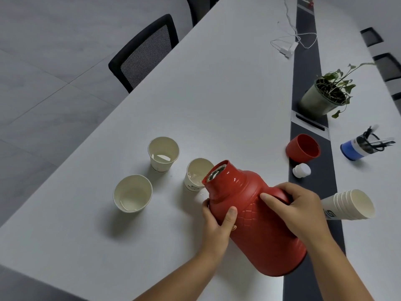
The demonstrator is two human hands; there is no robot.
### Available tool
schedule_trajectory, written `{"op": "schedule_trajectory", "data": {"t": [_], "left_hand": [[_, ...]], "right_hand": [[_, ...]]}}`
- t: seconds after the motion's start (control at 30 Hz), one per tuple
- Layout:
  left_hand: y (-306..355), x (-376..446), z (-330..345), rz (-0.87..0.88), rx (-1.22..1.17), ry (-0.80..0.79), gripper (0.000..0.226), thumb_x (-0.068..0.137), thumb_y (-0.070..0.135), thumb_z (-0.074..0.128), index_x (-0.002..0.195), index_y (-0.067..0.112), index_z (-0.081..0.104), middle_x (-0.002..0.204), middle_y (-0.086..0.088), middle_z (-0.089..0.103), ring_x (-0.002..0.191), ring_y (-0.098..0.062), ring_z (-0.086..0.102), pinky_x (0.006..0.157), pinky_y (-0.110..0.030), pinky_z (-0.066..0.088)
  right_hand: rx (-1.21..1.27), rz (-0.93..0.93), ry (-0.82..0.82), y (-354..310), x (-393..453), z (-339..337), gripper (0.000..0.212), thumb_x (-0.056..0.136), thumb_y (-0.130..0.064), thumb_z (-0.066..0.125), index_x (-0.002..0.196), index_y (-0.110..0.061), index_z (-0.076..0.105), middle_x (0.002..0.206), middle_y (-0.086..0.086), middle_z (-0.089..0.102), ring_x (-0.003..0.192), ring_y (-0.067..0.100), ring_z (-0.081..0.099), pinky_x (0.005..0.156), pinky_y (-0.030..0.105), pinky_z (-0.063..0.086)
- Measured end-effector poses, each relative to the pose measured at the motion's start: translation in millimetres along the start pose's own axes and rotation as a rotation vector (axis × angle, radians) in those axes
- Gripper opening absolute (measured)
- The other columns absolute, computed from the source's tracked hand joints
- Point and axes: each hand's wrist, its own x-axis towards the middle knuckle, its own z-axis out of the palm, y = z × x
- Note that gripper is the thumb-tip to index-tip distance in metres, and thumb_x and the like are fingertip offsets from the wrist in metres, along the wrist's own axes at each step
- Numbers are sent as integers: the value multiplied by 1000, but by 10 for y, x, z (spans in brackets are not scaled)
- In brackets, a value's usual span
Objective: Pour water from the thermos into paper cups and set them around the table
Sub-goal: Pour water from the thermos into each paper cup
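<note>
Hands hold the tall red plastic thermos tilted over the white desk, its open mouth above the rim of one white paper cup with a printed logo. The left hand curls round the thermos just below its neck, thumb on the front; the right hand wraps over the shoulder from above, fingers bent on the body. Two more white paper cups stand apart from the first, one further in and one nearer the desk's left edge (each shows some water at its bottom). On the dark strip running down the desk's middle lie the thermos's red cup-shaped lid and a small white stopper. A stack of white paper cups lies on its side just beside the right hand.
</note>
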Motion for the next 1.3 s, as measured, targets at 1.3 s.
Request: {"op": "schedule_trajectory", "data": {"t": [1.3], "left_hand": [[492,800,670,365,987,-196,105,56,52,76,137,32,13,139,7,32,125,-14,40,102,-34,39]], "right_hand": [[722,288,334,1024,398,50,29,82,3,56,59,-4,39,53,7,33,36,11,43,37,33,49]]}}
